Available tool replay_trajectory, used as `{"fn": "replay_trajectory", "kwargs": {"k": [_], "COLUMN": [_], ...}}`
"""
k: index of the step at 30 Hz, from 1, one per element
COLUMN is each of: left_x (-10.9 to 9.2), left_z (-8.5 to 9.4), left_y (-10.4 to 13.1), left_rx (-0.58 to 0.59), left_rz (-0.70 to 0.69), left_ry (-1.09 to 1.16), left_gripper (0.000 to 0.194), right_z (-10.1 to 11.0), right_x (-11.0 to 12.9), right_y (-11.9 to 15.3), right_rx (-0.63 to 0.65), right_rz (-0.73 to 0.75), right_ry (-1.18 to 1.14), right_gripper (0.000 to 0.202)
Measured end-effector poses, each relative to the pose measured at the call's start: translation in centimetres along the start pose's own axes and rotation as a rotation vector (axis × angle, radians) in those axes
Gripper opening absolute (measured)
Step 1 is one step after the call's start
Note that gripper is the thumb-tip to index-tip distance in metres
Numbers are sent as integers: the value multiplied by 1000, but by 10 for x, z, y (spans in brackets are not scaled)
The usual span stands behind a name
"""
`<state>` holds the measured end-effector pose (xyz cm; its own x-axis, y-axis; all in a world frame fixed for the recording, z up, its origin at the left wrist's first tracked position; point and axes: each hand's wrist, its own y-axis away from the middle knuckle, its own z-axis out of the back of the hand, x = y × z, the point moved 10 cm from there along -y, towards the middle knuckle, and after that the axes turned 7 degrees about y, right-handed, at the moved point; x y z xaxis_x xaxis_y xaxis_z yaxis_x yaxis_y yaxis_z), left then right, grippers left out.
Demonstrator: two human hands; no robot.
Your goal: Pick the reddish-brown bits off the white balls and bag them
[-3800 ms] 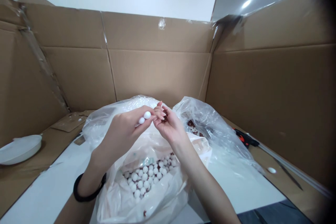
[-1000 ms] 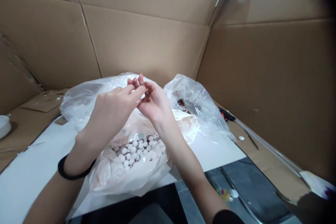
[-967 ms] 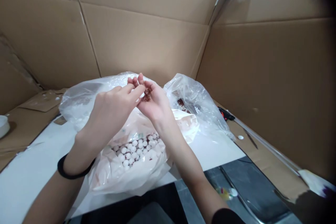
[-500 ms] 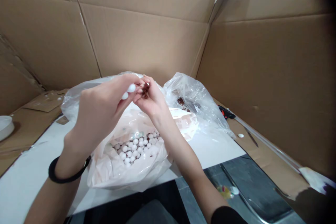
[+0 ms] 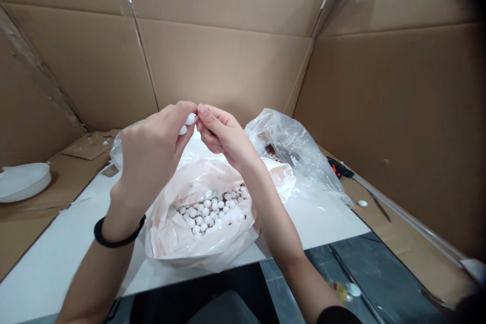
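My left hand [image 5: 154,147], a black band on its wrist, is closed around small white balls [image 5: 190,119]; two of them show between thumb and fingers. My right hand [image 5: 222,131] is pinched, its fingertips meeting those of my left hand beside the balls. Whatever lies in my right fingers is hidden by them. Beneath both hands an opened whitish plastic bag [image 5: 163,235] holds many similar white balls [image 5: 207,212] with dark brown bits among them.
Behind to the right lies a clear plastic bag [image 5: 304,147] with brown pieces inside. A black-and-red tool [image 5: 339,167] and a white disc [image 5: 362,203] lie beyond it. A white bowl [image 5: 26,190] stands at left. Cardboard walls [image 5: 228,66] enclose the white table [image 5: 322,223].
My right hand has turned and its fingers have curled in, hiding the brown bits seen in it before. My left hand still grips the white balls. The view has shifted slightly left.
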<state>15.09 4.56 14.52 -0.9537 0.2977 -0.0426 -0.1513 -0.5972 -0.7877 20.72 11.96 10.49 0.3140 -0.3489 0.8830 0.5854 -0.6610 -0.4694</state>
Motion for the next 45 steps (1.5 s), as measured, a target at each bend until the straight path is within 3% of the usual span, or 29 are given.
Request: {"fn": "replay_trajectory", "kwargs": {"k": [7,11,19,26,34,45], "left_x": [0,9,8,5,3,-2], "left_z": [-4,-8,-21,-17,-13,-13], "left_y": [-4,-7,-4,-3,0,7], "left_rx": [44,88,278,234,207,218], "left_rz": [0,13,-39,-80,-93,-138], "left_ry": [160,163,169,83,12,-162], "left_gripper": [28,29,34,31,36,23], "right_z": [14,7,-1,1,0,-4], "right_x": [4,13,30,22,10,-3], "right_y": [0,5,17,14,11,5], "right_rx": [-143,-73,17,22,35,99], "right_rz": [37,37,54,34,-62,-79], "right_ry": [-21,15,246,373,283,308], "right_gripper": [37,39,38,37,30,32]}}
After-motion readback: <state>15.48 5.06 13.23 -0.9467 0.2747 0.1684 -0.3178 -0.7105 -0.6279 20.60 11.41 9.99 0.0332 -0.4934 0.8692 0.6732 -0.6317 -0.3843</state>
